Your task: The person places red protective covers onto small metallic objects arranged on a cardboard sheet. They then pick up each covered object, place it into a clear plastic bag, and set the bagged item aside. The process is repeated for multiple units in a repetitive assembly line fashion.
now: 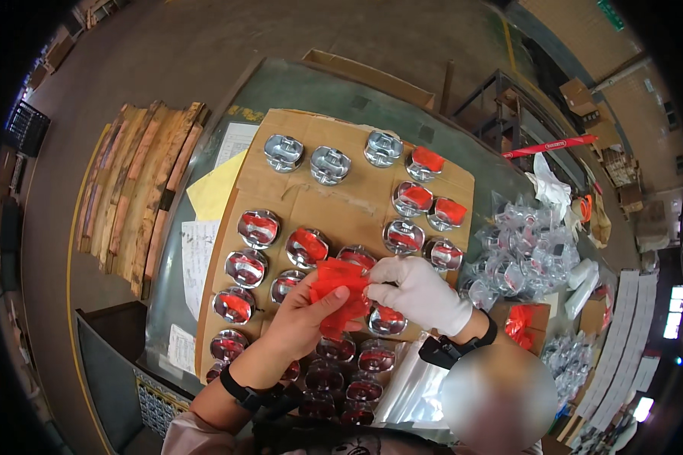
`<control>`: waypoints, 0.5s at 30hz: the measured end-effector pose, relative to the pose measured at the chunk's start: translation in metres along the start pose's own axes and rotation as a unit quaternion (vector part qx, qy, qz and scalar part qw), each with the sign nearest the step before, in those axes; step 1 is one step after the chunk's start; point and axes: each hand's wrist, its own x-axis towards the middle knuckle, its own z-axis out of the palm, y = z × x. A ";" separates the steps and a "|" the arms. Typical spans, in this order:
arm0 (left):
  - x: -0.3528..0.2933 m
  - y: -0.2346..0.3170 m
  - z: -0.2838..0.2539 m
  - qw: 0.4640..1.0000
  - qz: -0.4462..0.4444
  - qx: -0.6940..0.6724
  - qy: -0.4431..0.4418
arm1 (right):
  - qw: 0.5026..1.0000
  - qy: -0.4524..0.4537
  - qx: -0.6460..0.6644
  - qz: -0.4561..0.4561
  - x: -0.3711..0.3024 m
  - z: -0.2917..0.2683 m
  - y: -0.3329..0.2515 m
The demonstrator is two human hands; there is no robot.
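Observation:
My bare left hand (294,322) holds a bunch of thin red plastic pieces (335,292), its thumb pressed on top. My right hand (429,294), in a white glove, has its fingers pinched together at the right edge of that bunch. Beneath and around both hands, metal pistons stand in loose groups on a cardboard sheet (341,201). Many pistons, such as one (306,248) just beyond my left hand, have red plastic in their hollows. At the far side, a bare silver piston (330,165) stands beside others without red.
Clear-bagged parts (520,243) are heaped on the table's right, near a small box (535,322) of red plastic. Clear plastic bags (416,383) lie by my right forearm. Papers (199,262) and a yellow sheet (216,186) line the left; wooden pallets (140,189) stand beyond.

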 end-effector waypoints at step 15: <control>-0.001 0.018 -0.023 0.993 0.089 0.008 0.081 | 0.872 0.366 -0.315 -0.081 0.115 -0.103 -0.002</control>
